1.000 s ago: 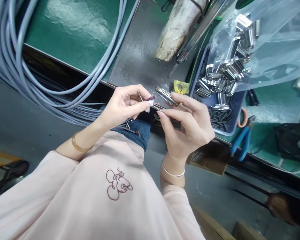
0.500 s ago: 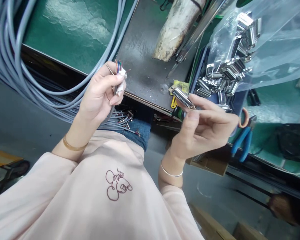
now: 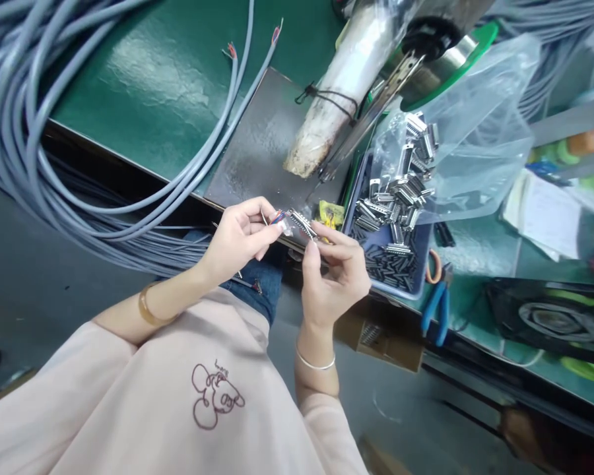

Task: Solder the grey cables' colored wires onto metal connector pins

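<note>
Pinched in my left hand (image 3: 245, 234) is the stripped end of a grey cable, its thin coloured wires (image 3: 278, 216) fanned out at the fingertips with a whitish scrap beside them. My right hand (image 3: 334, 270) grips a metal D-sub connector (image 3: 301, 224) by one end, its row of contacts facing the wires. Wires and connector are very close together; whether they touch I cannot tell. Both hands are over the front edge of a dark metal plate (image 3: 250, 155). Past them, a soldering iron (image 3: 349, 135) points down toward the plate, beside a wrapped tube (image 3: 321, 112).
Right of the plate stands a blue bin (image 3: 423, 280) of connectors (image 3: 400, 191) and small black parts, partly under a clear plastic bag (image 3: 485, 145). Blue-handled pliers (image 3: 436, 303) lie at the bench edge. Coiled grey cables (image 3: 30, 132) fill the left. A solder spool (image 3: 453, 66) stands behind.
My hands have come together, bringing the connector left beside the cable's wires. The camera view has shifted, showing more of the bench at the right and back.
</note>
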